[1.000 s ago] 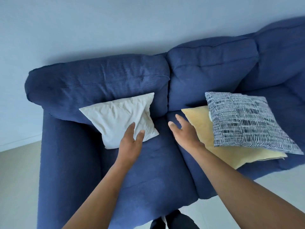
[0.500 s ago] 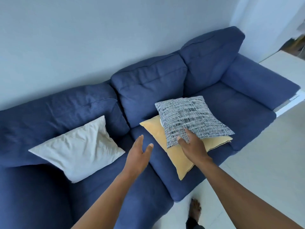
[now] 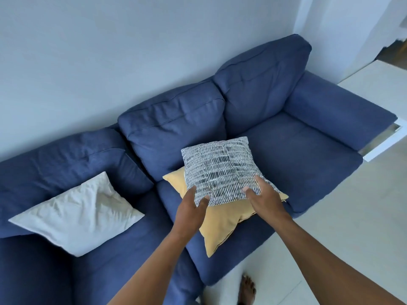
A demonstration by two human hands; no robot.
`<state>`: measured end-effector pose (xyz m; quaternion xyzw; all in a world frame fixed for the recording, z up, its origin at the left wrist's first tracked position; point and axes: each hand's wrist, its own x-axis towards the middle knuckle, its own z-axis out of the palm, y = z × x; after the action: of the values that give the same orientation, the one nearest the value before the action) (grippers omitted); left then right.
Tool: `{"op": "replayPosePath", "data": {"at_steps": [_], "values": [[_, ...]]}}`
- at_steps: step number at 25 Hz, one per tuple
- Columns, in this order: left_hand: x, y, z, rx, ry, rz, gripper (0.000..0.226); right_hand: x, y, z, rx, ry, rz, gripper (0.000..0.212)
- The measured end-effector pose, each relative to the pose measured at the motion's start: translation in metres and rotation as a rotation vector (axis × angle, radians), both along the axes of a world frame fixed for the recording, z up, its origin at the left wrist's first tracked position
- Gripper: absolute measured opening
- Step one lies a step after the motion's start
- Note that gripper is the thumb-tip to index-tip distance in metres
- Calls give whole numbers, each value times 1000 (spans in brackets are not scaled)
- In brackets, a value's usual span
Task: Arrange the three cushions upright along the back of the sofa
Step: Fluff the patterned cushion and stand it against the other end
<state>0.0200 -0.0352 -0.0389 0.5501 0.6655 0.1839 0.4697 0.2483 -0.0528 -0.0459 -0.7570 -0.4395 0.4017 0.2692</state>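
Note:
A blue-and-white patterned cushion (image 3: 220, 170) lies on top of a yellow cushion (image 3: 222, 223) on the middle seat of the blue sofa (image 3: 293, 150). My left hand (image 3: 191, 208) grips the patterned cushion's near left corner. Its near right edge is held by my right hand (image 3: 264, 199). A white cushion (image 3: 77, 212) leans tilted against the sofa back on the left seat, apart from both hands.
The sofa stands against a pale wall. Its right armrest (image 3: 337, 113) borders a white table edge (image 3: 383, 146). A bare foot (image 3: 247, 289) stands on the light floor in front of the sofa.
My left hand left the white cushion and moved right to the patterned cushion. My right hand closed on its near edge. The view swung right.

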Motion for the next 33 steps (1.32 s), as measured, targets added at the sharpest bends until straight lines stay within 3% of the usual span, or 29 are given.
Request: {"op": "replayPosePath", "data": {"at_steps": [6,12,19,22,29,33], "values": [[3,56,-19,13,103,-48,67,1,24,-27,-50,33,12,71],[20,145,-50,67,203,-208,65,-11,37,-70,-240,100,-49,70],[63,276,-98,55,355,-452,73,-31,79,-123,-510,593,-672,46],[87,326,-118,39,408,-518,74,-31,91,-145,-552,750,-753,59],[117,351,-151,-179,546,-699,86,-19,98,-169,-552,898,-847,64],[105,338,-128,-191,513,-687,72,-15,102,-150,-415,951,-889,63]]}}
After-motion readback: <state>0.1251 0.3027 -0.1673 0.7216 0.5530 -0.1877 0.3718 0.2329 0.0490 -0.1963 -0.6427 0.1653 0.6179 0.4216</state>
